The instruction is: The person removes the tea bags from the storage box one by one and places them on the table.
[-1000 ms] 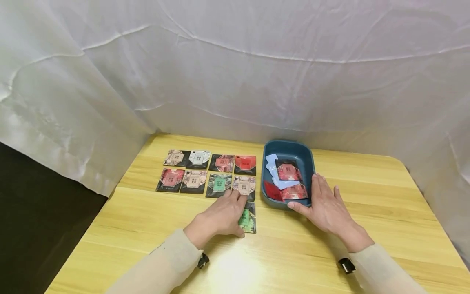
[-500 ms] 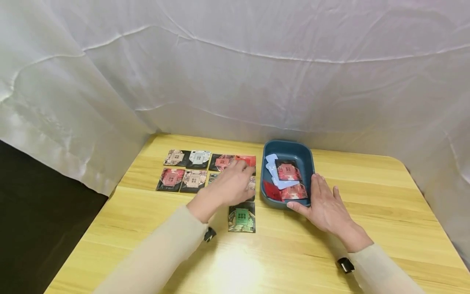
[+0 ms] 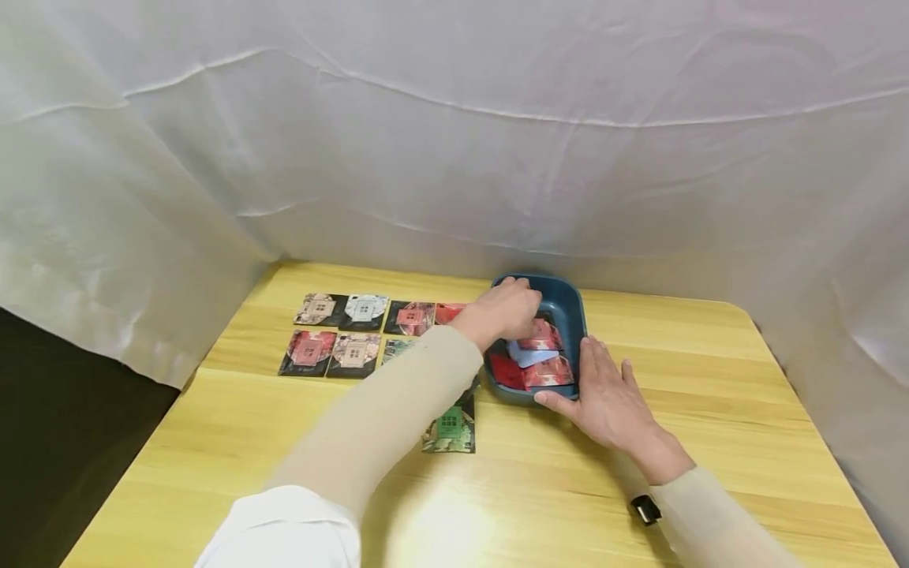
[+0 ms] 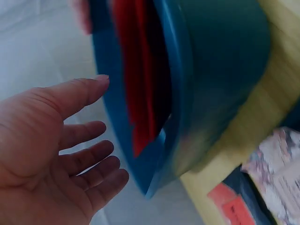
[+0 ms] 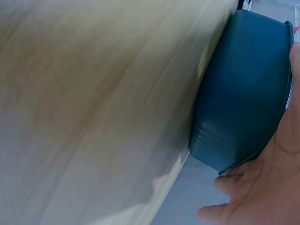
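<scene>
My left hand (image 3: 507, 308) reaches over the left side of a blue plastic bin (image 3: 572, 312). In the left wrist view its fingers (image 4: 89, 157) are loosely bent, with nothing between them and the thumb, beside the bin's rim. Inside the bin lie red-and-black sachets (image 3: 552, 371), a dark red sachet (image 3: 508, 371) and pale blue card pieces (image 3: 534, 357), partly hidden by the left hand. My right hand (image 3: 612, 404) rests against the bin's near right corner, fingers extended along the side and thumb at the front rim. The right wrist view shows that palm (image 5: 267, 192) against the bin's outer wall.
Left of the bin, flat sachets lie in two rows, among them a beige one (image 3: 321, 308), a white one (image 3: 364, 312) and a pink one (image 3: 308, 352). A green sachet (image 3: 450, 426) lies nearer. My left sleeve (image 3: 383, 418) covers some. A pale curtain (image 3: 454, 173) hangs behind the table.
My left hand has moved from the sachet rows up and right, over the bin. The view has shifted slightly. My right hand has stayed at the bin.
</scene>
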`<act>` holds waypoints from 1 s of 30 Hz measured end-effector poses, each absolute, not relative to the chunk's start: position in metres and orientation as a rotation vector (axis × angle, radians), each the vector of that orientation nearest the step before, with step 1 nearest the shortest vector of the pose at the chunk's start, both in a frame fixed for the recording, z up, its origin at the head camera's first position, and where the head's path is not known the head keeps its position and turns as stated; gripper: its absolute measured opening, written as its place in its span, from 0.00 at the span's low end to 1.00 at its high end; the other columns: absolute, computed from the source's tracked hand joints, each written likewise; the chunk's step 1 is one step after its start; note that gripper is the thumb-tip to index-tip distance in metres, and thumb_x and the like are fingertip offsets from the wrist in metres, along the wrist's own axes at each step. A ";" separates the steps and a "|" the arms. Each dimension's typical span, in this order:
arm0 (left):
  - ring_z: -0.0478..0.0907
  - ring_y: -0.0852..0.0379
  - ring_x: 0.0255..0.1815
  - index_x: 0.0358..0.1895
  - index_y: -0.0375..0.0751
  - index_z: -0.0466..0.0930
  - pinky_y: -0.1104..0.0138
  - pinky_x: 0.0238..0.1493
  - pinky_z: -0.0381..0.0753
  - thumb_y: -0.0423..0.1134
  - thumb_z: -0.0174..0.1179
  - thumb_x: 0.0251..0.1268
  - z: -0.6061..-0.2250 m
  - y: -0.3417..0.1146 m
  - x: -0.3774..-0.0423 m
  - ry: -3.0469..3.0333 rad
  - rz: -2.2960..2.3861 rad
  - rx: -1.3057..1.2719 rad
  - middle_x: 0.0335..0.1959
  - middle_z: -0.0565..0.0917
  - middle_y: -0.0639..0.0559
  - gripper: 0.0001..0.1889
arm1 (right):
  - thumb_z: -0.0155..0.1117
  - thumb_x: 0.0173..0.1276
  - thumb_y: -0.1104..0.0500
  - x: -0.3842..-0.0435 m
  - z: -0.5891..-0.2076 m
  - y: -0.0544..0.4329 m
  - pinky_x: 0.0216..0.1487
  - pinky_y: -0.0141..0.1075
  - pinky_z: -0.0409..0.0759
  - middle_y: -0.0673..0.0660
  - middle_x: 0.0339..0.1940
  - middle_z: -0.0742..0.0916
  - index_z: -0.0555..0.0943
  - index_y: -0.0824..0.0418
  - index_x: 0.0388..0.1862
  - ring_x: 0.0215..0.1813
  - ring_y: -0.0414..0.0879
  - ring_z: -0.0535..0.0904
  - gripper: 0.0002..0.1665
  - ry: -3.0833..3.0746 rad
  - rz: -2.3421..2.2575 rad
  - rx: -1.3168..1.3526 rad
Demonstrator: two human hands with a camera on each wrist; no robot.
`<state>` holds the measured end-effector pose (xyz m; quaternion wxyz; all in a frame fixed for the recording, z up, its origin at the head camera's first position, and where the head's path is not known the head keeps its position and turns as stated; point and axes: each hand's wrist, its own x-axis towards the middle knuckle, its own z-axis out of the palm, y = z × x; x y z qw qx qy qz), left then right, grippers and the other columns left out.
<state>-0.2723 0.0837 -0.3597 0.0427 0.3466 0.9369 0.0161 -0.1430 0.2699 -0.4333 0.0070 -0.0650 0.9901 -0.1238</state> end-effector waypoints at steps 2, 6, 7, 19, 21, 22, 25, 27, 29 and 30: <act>0.73 0.49 0.61 0.65 0.46 0.82 0.58 0.67 0.76 0.52 0.63 0.74 -0.365 0.090 -0.275 2.848 0.018 1.022 0.63 0.79 0.47 0.23 | 0.51 0.65 0.14 -0.143 -0.434 0.267 0.77 0.77 0.47 0.77 0.85 0.54 0.41 0.76 0.85 0.85 0.72 0.51 0.79 3.092 -0.391 -0.207; 0.70 0.49 0.64 0.66 0.48 0.82 0.57 0.69 0.76 0.56 0.65 0.72 -0.375 0.103 -0.275 2.802 -0.005 0.928 0.68 0.75 0.46 0.26 | 0.51 0.65 0.14 -0.143 -0.433 0.265 0.77 0.77 0.46 0.77 0.85 0.54 0.41 0.76 0.85 0.85 0.72 0.50 0.79 3.093 -0.395 -0.208; 0.70 0.49 0.65 0.66 0.47 0.82 0.57 0.69 0.76 0.57 0.66 0.70 -0.377 0.105 -0.274 2.789 -0.004 0.914 0.69 0.75 0.46 0.27 | 0.51 0.65 0.14 -0.143 -0.433 0.265 0.77 0.77 0.46 0.77 0.85 0.54 0.41 0.76 0.85 0.85 0.72 0.50 0.79 3.095 -0.395 -0.208; 0.70 0.47 0.70 0.68 0.43 0.78 0.58 0.69 0.76 0.65 0.68 0.66 -0.401 0.109 -0.277 2.757 -0.027 0.907 0.72 0.76 0.46 0.37 | 0.52 0.67 0.15 -0.139 -0.436 0.261 0.77 0.77 0.46 0.77 0.85 0.53 0.41 0.76 0.85 0.86 0.71 0.50 0.78 3.090 -0.419 -0.213; 0.71 0.48 0.68 0.62 0.45 0.81 0.59 0.68 0.77 0.64 0.70 0.65 -0.402 0.110 -0.278 2.761 -0.007 0.905 0.70 0.78 0.46 0.32 | 0.52 0.66 0.16 -0.140 -0.436 0.261 0.77 0.77 0.46 0.77 0.85 0.53 0.41 0.76 0.85 0.86 0.71 0.50 0.78 3.090 -0.422 -0.209; 0.71 0.48 0.68 0.61 0.46 0.82 0.59 0.67 0.77 0.64 0.71 0.64 -0.402 0.110 -0.278 2.763 -0.003 0.903 0.69 0.78 0.46 0.31 | 0.52 0.66 0.16 -0.140 -0.435 0.261 0.77 0.77 0.46 0.77 0.85 0.53 0.41 0.76 0.85 0.86 0.71 0.50 0.78 3.089 -0.421 -0.207; 0.70 0.47 0.68 0.66 0.45 0.79 0.59 0.66 0.78 0.63 0.72 0.63 -0.400 0.111 -0.277 2.777 -0.005 0.886 0.70 0.76 0.44 0.35 | 0.53 0.66 0.16 -0.141 -0.435 0.261 0.77 0.77 0.46 0.77 0.85 0.54 0.41 0.76 0.85 0.86 0.71 0.50 0.78 3.086 -0.425 -0.211; 0.69 0.46 0.70 0.74 0.44 0.73 0.57 0.67 0.78 0.61 0.74 0.61 -0.397 0.112 -0.275 2.788 0.003 0.872 0.72 0.73 0.43 0.42 | 0.52 0.67 0.16 -0.142 -0.434 0.262 0.77 0.77 0.46 0.77 0.85 0.53 0.40 0.76 0.85 0.86 0.71 0.50 0.78 3.083 -0.426 -0.216; 0.66 0.43 0.73 0.79 0.43 0.66 0.56 0.70 0.77 0.59 0.75 0.61 -0.393 0.113 -0.273 2.797 0.019 0.858 0.75 0.69 0.41 0.47 | 0.52 0.67 0.16 -0.142 -0.433 0.263 0.77 0.78 0.46 0.76 0.85 0.53 0.40 0.76 0.85 0.86 0.71 0.50 0.78 3.080 -0.427 -0.218; 0.65 0.43 0.74 0.81 0.43 0.63 0.55 0.71 0.76 0.58 0.75 0.61 -0.391 0.113 -0.272 2.803 0.029 0.847 0.76 0.67 0.40 0.49 | 0.52 0.67 0.16 -0.142 -0.433 0.264 0.76 0.78 0.46 0.76 0.86 0.53 0.40 0.75 0.85 0.86 0.71 0.50 0.78 3.078 -0.427 -0.219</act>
